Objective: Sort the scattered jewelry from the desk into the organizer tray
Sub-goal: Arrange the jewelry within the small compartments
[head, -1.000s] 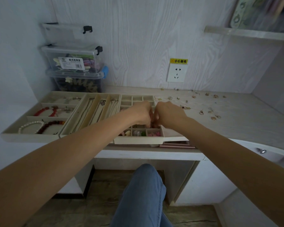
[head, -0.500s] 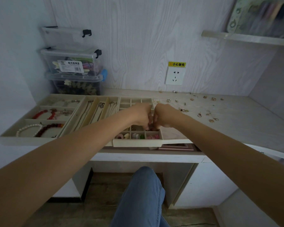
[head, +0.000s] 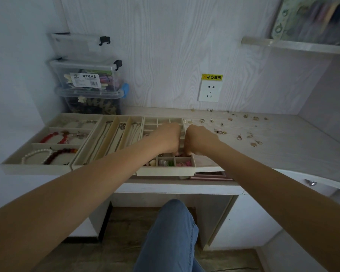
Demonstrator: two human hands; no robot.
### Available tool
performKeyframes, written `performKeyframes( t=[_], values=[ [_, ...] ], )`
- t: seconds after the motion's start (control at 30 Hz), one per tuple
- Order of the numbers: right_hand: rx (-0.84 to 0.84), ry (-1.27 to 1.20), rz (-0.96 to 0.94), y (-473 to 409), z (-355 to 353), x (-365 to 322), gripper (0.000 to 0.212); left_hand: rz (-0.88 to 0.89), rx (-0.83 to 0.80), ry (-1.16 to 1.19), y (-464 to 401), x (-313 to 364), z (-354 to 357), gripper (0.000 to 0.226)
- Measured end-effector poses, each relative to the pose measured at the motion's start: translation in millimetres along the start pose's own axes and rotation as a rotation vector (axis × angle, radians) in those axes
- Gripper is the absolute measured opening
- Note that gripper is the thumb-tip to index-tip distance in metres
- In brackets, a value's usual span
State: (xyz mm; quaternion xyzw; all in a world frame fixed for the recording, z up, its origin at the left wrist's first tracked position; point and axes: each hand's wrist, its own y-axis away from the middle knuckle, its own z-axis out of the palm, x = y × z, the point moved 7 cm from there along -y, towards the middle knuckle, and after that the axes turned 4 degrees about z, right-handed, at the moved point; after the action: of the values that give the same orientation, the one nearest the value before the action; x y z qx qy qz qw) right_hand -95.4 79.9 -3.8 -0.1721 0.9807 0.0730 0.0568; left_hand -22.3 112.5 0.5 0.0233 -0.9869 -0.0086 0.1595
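Note:
Three beige organizer trays sit side by side on the desk: a bracelet tray (head: 35,169) at the left, a necklace tray (head: 114,132) in the middle and a small-compartment tray (head: 165,171) at the right. My left hand (head: 165,138) and my right hand (head: 201,140) hover knuckle to knuckle over the small-compartment tray, fingers curled down into its near cells. Anything they pinch is hidden under the fingers. Scattered earrings and rings (head: 239,137) lie on the desk to the right.
Stacked clear storage boxes (head: 86,79) stand at the back left corner. A wall socket (head: 210,93) sits above the desk and a shelf (head: 294,45) hangs at the upper right. A pink flat item (head: 210,176) lies under the tray's right end. My knee (head: 171,232) is below the desk edge.
Both hands stayed together over the small-compartment tray and dipped slightly toward its near cells. The trays and loose jewelry have not moved.

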Motion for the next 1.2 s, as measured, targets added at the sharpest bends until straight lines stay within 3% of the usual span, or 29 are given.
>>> performKeyframes(
  t=[0.2,0.37,0.47,0.67,0.87,1.1,1.2],
  values=[
    [-0.029,0.023,-0.001,0,-3,-1,0.036,-0.149,-0.063,0.063,-3,-10,3,0.044],
    [-0.115,-0.074,-0.061,-2,0,-1,0.013,-0.163,-0.058,0.108,-2,-13,6,0.04],
    [-0.187,-0.238,-0.11,4,-7,5,0.024,-0.143,-0.047,0.117,-1,-14,8,0.036],
    [-0.163,-0.319,-0.148,10,-12,12,0.023,-0.077,0.007,0.083,0,-3,4,0.029],
    [-0.092,-0.397,-0.177,14,-16,15,0.02,-0.14,-0.079,0.057,0,-6,4,0.043],
    [-0.043,-0.124,-0.189,5,2,1,0.027,-0.133,-0.163,-0.089,-1,6,-1,0.067],
    [-0.008,-0.113,-0.181,3,3,-1,0.024,-0.154,-0.233,-0.084,-3,4,1,0.071]
  ],
)
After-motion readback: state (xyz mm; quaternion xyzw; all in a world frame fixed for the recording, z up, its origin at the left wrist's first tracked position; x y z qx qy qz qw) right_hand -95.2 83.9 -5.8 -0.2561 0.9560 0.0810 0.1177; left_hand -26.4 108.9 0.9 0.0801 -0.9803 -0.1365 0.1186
